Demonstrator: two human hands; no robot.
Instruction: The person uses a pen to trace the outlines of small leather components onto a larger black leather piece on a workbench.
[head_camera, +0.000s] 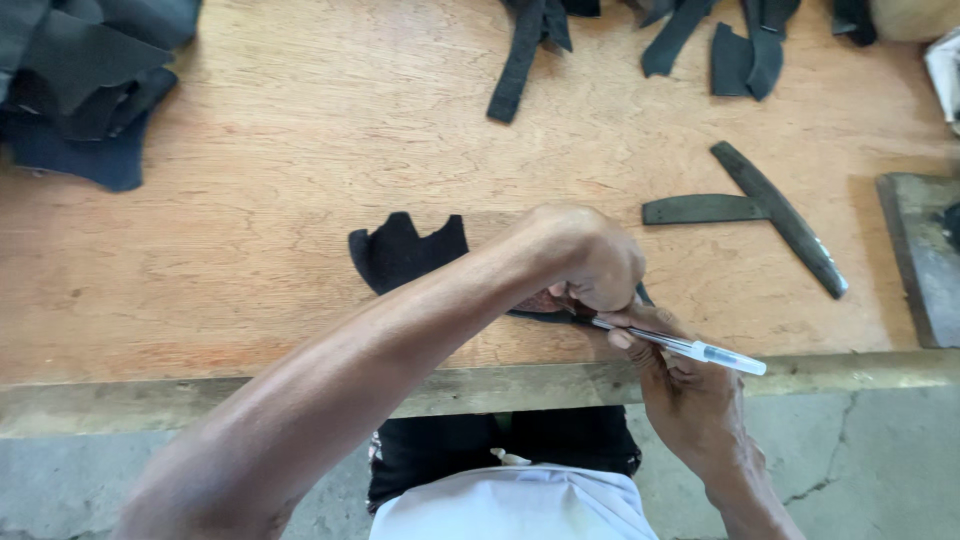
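Note:
A black cut fabric piece (405, 250) lies flat near the front edge of the wooden table (300, 150). My left hand (585, 258) is curled into a fist and presses down on the piece's right part, covering it. My right hand (690, 385) comes up from below the table edge and grips a clear pen (685, 346), whose tip points left under the left hand at the fabric. Where the tip touches is hidden by the left hand.
A pile of dark fabric (85, 85) sits at the back left. Black strips and cut pieces (640, 40) lie along the back edge. Two dark curved templates (770, 212) form a T shape at the right. A grey block (925, 255) stands at the far right.

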